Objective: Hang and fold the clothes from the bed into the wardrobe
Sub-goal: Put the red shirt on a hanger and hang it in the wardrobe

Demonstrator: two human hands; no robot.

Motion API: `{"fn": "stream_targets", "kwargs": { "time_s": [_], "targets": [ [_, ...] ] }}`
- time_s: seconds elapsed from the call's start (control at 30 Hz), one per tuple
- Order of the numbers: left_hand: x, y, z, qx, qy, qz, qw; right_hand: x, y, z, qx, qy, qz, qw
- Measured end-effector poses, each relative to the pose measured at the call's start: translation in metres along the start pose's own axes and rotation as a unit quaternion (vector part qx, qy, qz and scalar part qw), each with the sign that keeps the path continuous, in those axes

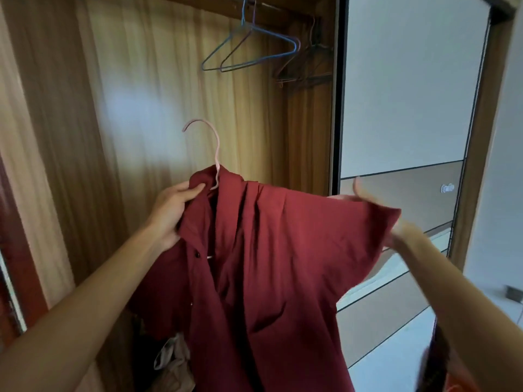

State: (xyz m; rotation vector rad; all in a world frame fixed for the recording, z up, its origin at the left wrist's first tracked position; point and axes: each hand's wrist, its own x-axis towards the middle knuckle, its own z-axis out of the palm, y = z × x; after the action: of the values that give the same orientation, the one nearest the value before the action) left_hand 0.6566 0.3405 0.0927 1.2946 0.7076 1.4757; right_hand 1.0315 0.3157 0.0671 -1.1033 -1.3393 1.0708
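Observation:
A dark red button-up shirt (263, 264) hangs on a pink hanger (210, 148) whose hook sticks up above the collar, in front of the open wardrobe (175, 89). My left hand (172, 210) grips the shirt's collar on the left side. My right hand (376, 205) is at the shirt's right shoulder and sleeve, fingers spread and blurred; the sleeve cloth hides the palm. The wardrobe rail (254, 0) runs along the top.
Two bare hangers, blue (252, 49) and purple (235, 55), hang from the rail, with several darker hangers (305, 60) bunched at the right end. A sliding door (407, 108) with a small knob (447, 188) stands on the right. Beige cloth (172, 360) lies low in the wardrobe.

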Motion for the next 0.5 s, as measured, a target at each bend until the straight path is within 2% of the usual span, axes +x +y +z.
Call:
{"fn": "stream_targets", "kwargs": {
  "time_s": [0.07,0.13,0.2,0.27,0.37,0.5],
  "targets": [
    [0.005,0.005,-0.006,0.019,0.005,0.008,1.000,-0.015,-0.034,0.005,-0.051,-0.091,-0.018,0.994],
    [0.011,0.009,-0.007,0.029,0.005,0.016,0.999,-0.025,-0.060,0.019,-0.176,-0.142,-0.080,0.971],
    [0.017,0.014,-0.005,0.045,0.010,0.021,0.999,-0.024,-0.069,0.039,-0.306,-0.140,-0.143,0.931],
    [0.024,0.019,-0.002,0.058,0.015,0.029,0.998,-0.008,-0.068,0.051,-0.368,-0.122,-0.157,0.908],
    [0.037,0.028,-0.002,0.097,0.018,0.054,0.994,0.013,-0.071,0.071,-0.337,-0.133,-0.156,0.919],
    [0.062,0.044,-0.005,0.222,0.044,0.100,0.969,0.049,-0.080,0.099,-0.254,-0.117,-0.155,0.948]
  ]
}}
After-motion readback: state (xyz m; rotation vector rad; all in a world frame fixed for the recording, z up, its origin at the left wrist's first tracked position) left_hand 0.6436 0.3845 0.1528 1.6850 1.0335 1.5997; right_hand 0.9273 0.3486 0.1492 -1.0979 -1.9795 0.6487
